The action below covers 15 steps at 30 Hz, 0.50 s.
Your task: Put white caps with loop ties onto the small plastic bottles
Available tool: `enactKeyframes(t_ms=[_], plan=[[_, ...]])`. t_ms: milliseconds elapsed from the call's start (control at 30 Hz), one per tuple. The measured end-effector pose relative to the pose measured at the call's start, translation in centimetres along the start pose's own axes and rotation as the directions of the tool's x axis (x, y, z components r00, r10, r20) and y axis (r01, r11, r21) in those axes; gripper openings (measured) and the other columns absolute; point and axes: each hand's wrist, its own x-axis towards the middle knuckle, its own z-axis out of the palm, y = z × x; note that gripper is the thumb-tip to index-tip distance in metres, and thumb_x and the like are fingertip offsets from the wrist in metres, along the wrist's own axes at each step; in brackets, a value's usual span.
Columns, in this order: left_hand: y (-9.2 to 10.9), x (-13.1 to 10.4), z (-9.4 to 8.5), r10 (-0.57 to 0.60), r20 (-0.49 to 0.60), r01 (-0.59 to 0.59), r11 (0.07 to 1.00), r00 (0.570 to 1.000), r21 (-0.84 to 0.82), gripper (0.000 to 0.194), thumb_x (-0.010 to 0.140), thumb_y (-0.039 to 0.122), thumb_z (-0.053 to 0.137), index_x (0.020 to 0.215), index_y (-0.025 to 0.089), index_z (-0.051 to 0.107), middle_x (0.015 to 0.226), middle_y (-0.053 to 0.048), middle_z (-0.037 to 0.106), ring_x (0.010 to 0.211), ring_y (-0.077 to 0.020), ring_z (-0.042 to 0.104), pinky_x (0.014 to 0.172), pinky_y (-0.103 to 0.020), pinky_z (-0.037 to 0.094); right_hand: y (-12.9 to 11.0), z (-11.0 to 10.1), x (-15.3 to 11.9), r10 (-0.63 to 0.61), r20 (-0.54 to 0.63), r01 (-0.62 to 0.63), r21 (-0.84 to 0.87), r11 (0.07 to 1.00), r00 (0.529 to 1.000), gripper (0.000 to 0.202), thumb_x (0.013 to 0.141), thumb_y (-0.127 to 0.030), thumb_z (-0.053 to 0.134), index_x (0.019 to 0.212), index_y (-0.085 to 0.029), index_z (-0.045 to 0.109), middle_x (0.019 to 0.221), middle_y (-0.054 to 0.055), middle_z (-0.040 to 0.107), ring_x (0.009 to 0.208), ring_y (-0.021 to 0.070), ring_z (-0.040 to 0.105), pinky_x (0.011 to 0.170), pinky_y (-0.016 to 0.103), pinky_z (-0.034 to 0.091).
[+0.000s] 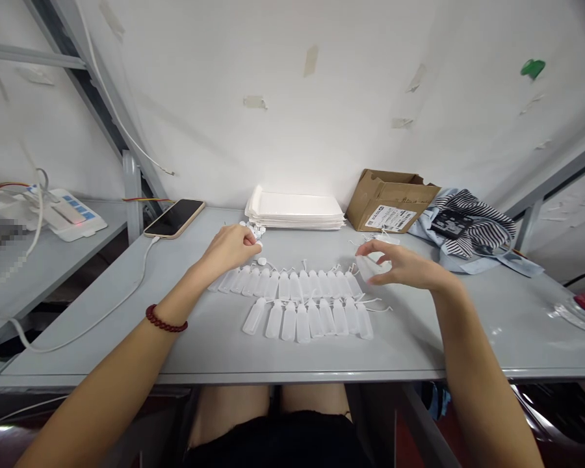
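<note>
Two rows of translucent white sleeve-like tags (302, 324) with thin white strings lie on the grey table (199, 351). The far row (283, 286) is longer, its tags overlapping. At the left end of that row is my left hand (231, 248), fingers pinched together beside a small pile of white pieces (256, 229); what the fingertips hold, if anything, I cannot make out. One loose white piece (262, 261) lies just below them. Past the row's right end, my right hand (402, 265) grips a translucent tag (364, 268) between thumb and fingers.
A stack of white envelopes (297, 211) and an open cardboard box (392, 198) stand against the wall. Right of the box lies a bundled striped cloth (463, 224) with a black item (451, 223) on it. A phone (175, 218) with a white cable (127, 302) rests at left.
</note>
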Motion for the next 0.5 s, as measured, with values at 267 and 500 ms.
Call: enactKeyframes(t_ms=[267, 500], plan=[[2.2, -1.3, 0.6, 0.187, 0.271, -0.034, 0.874, 0.944, -0.485, 0.019, 0.073, 0.034, 0.067, 0.079, 0.016, 0.066, 0.08, -0.004, 0.071, 0.077, -0.0177, 0.065, 0.07, -0.028, 0.049, -2.6, 1.4, 0.2, -0.199, -0.22, 0.281, 0.456, 0.844, 0.955, 0.044, 0.064, -0.032, 0.079, 0.105, -0.025, 0.065, 0.118, 0.008, 0.059, 0.11, 0.0265, 0.054, 0.094, 0.045, 0.046], [4.2, -2.6, 2.0, 0.381, 0.358, 0.027, 0.652, 0.852, -0.758, 0.017, 0.075, 0.026, 0.071, 0.082, 0.014, 0.062, 0.067, -0.002, 0.069, 0.063, -0.0123, 0.064, 0.065, -0.026, 0.051, -4.0, 3.4, 0.4, -0.392, -0.05, 0.268, 0.807, 0.526, 0.919, 0.048, 0.066, -0.033, 0.079, 0.111, -0.024, 0.067, 0.119, 0.008, 0.063, 0.108, 0.0255, 0.059, 0.095, 0.042, 0.045]])
